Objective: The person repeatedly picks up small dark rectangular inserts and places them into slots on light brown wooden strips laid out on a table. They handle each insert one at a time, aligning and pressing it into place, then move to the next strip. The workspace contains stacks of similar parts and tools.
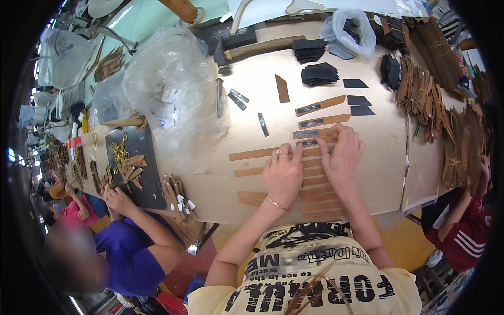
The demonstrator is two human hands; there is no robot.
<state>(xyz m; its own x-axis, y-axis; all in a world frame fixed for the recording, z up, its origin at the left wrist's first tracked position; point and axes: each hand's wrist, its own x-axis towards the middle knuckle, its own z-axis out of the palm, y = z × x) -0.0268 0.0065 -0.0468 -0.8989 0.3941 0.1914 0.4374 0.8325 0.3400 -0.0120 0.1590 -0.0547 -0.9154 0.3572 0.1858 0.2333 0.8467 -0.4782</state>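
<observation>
Yellow shirt (pixel 315 262) sits near the table (pixel 378 184) edge. Left hand (pixel 283 171) and right hand (pixel 344 156), fingers bent, partly cover a dark label (pixel 308 142) among brown strips (pixel 336 119); pinching cannot be confirmed. Tabletop extends rightward to a seam (pixel 406 163).

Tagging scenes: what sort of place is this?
Likely a leather-goods workshop: brown strips laid out on a worktable, a wooden-handled hammer, and tied brown bundles at the right.

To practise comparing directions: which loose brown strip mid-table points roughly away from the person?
The short brown strip left of the black stacks; the other strips lie roughly crosswise.
</observation>
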